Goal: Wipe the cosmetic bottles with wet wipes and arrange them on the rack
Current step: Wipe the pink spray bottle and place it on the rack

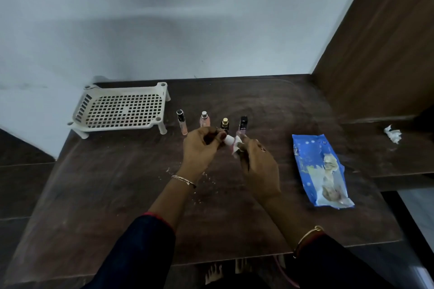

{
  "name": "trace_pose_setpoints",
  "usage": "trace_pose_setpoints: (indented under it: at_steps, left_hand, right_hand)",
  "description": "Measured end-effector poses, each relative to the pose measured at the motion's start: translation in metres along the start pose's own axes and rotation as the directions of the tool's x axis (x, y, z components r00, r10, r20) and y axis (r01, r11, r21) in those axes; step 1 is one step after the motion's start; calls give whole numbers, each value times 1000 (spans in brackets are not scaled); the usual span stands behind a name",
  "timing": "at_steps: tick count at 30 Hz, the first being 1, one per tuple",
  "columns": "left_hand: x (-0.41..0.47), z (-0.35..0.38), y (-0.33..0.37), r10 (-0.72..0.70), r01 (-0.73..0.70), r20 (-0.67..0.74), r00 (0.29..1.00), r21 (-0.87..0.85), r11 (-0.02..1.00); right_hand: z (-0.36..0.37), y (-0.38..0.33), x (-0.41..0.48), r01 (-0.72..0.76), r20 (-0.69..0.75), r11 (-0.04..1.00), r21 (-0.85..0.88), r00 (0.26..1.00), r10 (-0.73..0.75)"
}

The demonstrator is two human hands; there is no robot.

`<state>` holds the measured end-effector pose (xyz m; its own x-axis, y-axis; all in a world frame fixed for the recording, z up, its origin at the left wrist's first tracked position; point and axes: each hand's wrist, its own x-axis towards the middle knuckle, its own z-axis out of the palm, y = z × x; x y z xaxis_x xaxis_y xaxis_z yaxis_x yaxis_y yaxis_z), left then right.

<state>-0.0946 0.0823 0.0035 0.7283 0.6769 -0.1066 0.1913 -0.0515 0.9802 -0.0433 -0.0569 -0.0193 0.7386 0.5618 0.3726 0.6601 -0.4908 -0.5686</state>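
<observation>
Barely begun: white-capped bottle (228, 139) gripped in left hand (202, 145), fingers curled round it, above worktop (117, 183); wet wipe (236, 145) pinched in right hand (258, 166), pressed against bottle. No bottle yet set on rack (122, 108) at far left. Beside rack, row of four bottles (204, 119) stood upright, judged unwiped, unplaced. At right, wipes pack (321, 169) laid.

Cream rack (122, 108), blue wipes pack (312, 157)

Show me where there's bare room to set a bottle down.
Bare: the rack; the tabletop in front of it, left of the left hand; the strip between right hand and wipes pack. Crowded: four bottles behind the hands.
</observation>
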Motion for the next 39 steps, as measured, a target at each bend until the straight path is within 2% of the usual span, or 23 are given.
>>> trace_pose_setpoints:
  at_steps: [3,7,11,18,22,25,27,33,36,39]
  left_hand:
    - [-3,-5,-1,38,-38,12,999,28,999]
    - [-2,-17,-7,55,-55,5,998,36,998]
    - [-1,-20,-16,33,-37,53,998,66,997]
    - [3,4,-36,74,-93,141,987,133,987]
    - [9,8,-47,104,-134,172,980,178,975]
    - [12,6,-52,125,-160,198,972,174,972]
    - [12,4,-57,138,-173,228,964,146,974]
    - [11,7,-61,282,-310,240,929,87,947]
    - [2,14,-60,334,-366,253,908,92,926]
    - [-14,25,-59,352,-377,202,914,97,921]
  right_hand:
    - [7,-6,-3,-1,22,1000,30,1000,0]
    - [7,9,-23,-51,7,998,-35,999,51]
    - [9,23,-38,-66,56,996,-63,996,69]
    - [33,16,-27,14,4,1000,24,1000,-14]
    - [46,33,-36,-24,-22,998,60,999,25]
    - [50,48,-50,-108,46,989,103,994,104]
    - [53,56,-58,-111,73,987,116,992,103]
    - [49,56,-48,-53,-21,969,241,998,60]
    - [49,52,-44,19,-147,969,248,989,18]
    - [49,55,-49,4,-187,968,253,981,44]
